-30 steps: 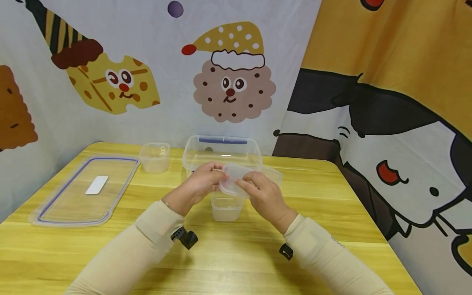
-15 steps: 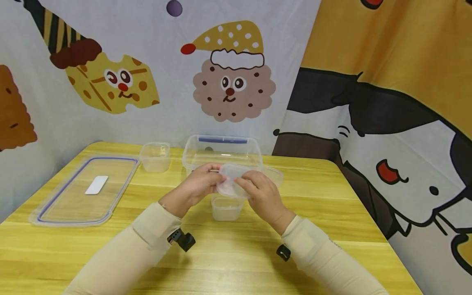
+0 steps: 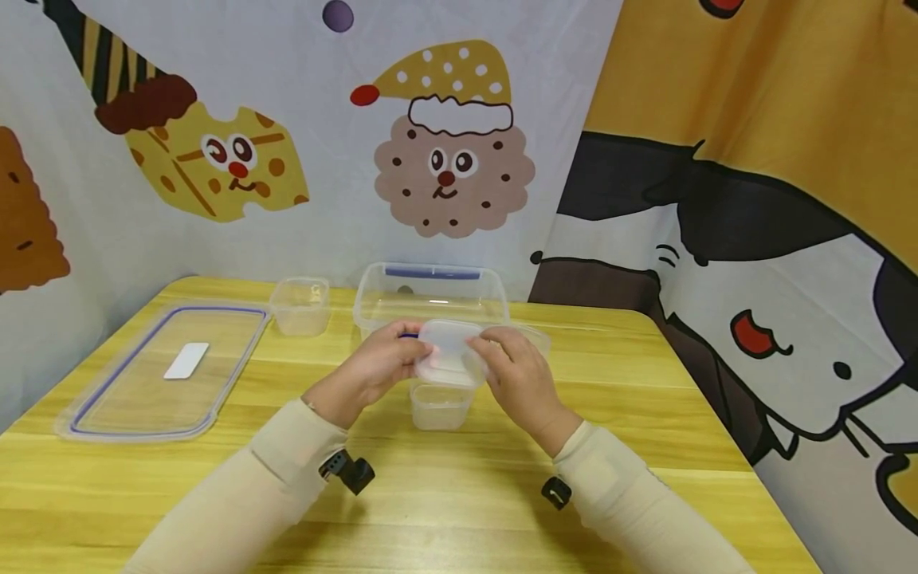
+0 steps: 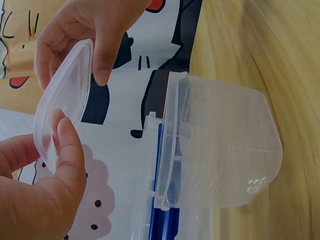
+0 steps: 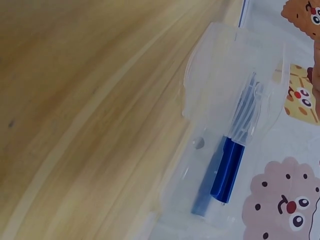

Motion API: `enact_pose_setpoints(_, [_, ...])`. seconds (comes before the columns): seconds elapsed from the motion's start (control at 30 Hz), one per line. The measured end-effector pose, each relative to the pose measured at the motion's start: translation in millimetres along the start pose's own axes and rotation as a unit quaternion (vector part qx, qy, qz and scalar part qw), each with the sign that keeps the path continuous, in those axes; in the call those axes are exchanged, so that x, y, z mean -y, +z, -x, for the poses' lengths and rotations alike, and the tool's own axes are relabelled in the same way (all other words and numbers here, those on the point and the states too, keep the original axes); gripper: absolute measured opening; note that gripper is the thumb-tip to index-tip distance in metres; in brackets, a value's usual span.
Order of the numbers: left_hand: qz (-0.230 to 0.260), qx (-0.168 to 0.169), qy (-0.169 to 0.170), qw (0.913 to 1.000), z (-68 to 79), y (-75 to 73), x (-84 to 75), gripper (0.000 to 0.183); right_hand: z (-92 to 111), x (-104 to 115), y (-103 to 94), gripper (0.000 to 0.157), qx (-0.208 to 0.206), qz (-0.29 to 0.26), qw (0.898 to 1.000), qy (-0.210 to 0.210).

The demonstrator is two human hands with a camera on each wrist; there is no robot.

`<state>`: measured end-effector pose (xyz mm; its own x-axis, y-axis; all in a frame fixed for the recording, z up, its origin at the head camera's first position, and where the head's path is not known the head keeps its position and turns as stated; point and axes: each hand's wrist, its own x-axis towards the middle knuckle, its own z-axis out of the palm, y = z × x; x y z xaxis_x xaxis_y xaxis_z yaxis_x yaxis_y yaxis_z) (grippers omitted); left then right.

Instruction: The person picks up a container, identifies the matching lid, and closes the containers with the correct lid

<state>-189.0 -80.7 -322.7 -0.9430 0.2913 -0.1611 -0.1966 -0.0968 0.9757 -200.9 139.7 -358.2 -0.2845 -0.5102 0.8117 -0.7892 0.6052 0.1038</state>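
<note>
Table (image 3: pixel 459 494) wood-grained, cartoon-printed cloth (image 3: pixel 337 151) behind; left fingers (image 3: pixel 410 348), right fingers (image 3: pixel 492 355) grip clear lid (image 3: pixel 450 352).

Milky translucent small lid (image 3: pixel 450 355) mid-frame in the head view, with a clear box (image 3: pixel 430 307) and its blue clip (image 3: pixel 433 273) at 12 o'clock. Toward 9, a clear large lid (image 3: pixel 143 399) shows a blue seal (image 3: pixel 215 308) and white label (image 3: pixel 186 361). Cream sleeves (image 3: pixel 237 494) at 7 and 5 cross a yellow wood-grain table (image 3: pixel 445 510).
</note>
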Motion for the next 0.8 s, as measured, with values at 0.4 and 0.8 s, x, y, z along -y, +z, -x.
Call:
enact_pose_setpoints(0.4, [-0.004, -0.01, 0.003, 0.9999, 2.1, -5.0, 0.3, 0.048, 4, -7, -3.3, 0.044, 0.008, -0.004, 0.999, 0.033])
enact_pose_setpoints(0.8, [-0.016, -0.025, 0.008, 0.9995, 1.5, -7.0, 3.1, 0.047, -2, 0, -13.3, 0.041, 0.147, -0.111, 0.956, 0.227])
